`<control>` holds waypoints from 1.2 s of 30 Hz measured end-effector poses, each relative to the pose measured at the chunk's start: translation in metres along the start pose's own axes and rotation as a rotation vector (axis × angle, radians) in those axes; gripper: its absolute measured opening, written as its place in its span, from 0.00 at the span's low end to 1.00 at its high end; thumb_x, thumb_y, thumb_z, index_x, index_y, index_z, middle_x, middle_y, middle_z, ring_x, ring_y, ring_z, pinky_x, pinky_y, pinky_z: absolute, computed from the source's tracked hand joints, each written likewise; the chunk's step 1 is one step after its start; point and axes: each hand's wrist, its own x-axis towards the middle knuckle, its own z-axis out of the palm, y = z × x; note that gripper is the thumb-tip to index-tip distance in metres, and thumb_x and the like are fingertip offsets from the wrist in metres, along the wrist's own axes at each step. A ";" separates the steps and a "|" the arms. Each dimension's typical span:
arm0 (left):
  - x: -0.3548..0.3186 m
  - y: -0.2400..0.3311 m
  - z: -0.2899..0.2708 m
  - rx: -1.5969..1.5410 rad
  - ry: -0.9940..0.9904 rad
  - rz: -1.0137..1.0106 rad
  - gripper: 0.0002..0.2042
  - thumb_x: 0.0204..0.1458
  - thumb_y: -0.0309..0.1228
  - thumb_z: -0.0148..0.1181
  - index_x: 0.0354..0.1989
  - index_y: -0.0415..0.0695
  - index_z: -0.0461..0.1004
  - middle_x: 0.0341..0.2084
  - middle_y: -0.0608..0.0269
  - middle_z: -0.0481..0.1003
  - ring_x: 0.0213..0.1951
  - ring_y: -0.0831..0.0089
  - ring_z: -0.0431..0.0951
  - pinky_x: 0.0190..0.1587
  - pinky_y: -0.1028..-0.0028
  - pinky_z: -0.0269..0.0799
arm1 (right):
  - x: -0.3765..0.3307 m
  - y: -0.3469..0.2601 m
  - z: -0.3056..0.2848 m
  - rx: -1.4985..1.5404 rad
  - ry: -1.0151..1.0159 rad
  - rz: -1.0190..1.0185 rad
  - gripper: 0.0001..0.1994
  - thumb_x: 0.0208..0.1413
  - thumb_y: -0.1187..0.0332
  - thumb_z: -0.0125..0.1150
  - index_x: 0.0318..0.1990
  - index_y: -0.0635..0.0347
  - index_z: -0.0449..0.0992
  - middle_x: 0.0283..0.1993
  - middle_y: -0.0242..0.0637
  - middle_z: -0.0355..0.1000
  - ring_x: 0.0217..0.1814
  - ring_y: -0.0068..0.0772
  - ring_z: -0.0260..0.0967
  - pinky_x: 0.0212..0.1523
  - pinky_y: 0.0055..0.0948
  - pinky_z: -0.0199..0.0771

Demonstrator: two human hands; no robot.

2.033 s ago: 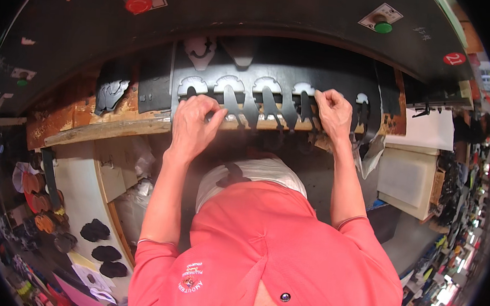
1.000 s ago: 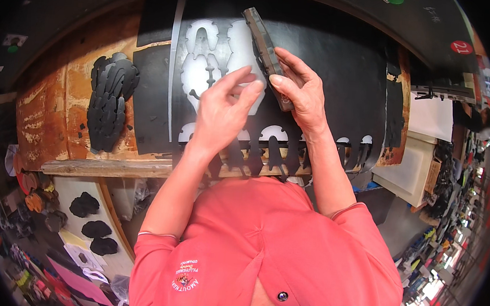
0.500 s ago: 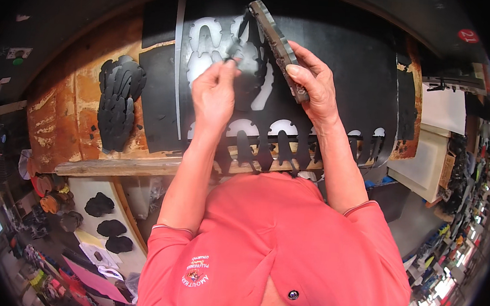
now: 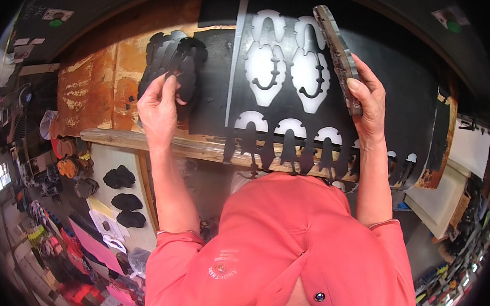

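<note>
Left hand: I see my left hand (image 4: 158, 108) raised at the left of the bench, fingers bunched, pinching a black cut-out piece (image 4: 177, 83) at its lower edge.
Pile: that piece sits on a stack of like black pieces (image 4: 160, 50) lying on the worn orange board (image 4: 99, 86), just left of the big sheet.
Right hand: my right hand (image 4: 369, 102) is closed around the lower end of a cutting die (image 4: 337, 51), thumb on the near face, fingers wrapped behind.
Die: long, grey, flat block, tilted, its upper end leaning away to the left, held clear above the sheet.
Sheet: black sheet (image 4: 397, 90) spread over the bench, already punched with pale openings (image 4: 267, 63) in rows; its near edge hangs over the wooden ledge (image 4: 143, 141) in ragged tabs.
Below bench: more black pieces (image 4: 119, 176) lie on a pale surface at lower left.
Me: red shirt (image 4: 283, 252) fills the bottom of view.
</note>
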 end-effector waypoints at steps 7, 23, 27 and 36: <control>0.003 -0.026 -0.028 0.269 0.239 0.034 0.13 0.64 0.26 0.66 0.53 0.32 0.82 0.37 0.59 0.84 0.33 0.77 0.80 0.37 0.75 0.78 | 0.000 -0.002 0.001 -0.063 0.016 -0.014 0.35 0.56 0.61 0.73 0.69 0.71 0.72 0.48 0.29 0.77 0.40 0.13 0.65 0.42 0.15 0.63; -0.049 0.000 0.140 0.691 -0.356 0.698 0.34 0.61 0.42 0.70 0.70 0.33 0.69 0.73 0.40 0.65 0.77 0.43 0.59 0.78 0.46 0.50 | -0.011 -0.016 -0.008 -0.098 0.081 -0.012 0.30 0.53 0.69 0.77 0.64 0.71 0.77 0.51 0.37 0.79 0.49 0.23 0.76 0.52 0.23 0.75; -0.047 -0.007 0.136 0.706 -0.347 0.736 0.36 0.58 0.42 0.73 0.70 0.33 0.69 0.73 0.40 0.66 0.76 0.43 0.61 0.78 0.46 0.52 | -0.019 -0.008 -0.010 -0.781 0.222 -0.404 0.32 0.43 0.66 0.83 0.59 0.66 0.82 0.68 0.48 0.72 0.67 0.42 0.74 0.66 0.36 0.75; -0.045 -0.010 0.122 0.697 -0.343 0.733 0.37 0.57 0.39 0.75 0.72 0.37 0.67 0.73 0.39 0.66 0.75 0.37 0.62 0.75 0.43 0.55 | -0.018 0.022 0.005 -1.165 0.251 -0.597 0.31 0.38 0.67 0.79 0.56 0.62 0.83 0.68 0.58 0.68 0.66 0.59 0.70 0.64 0.47 0.74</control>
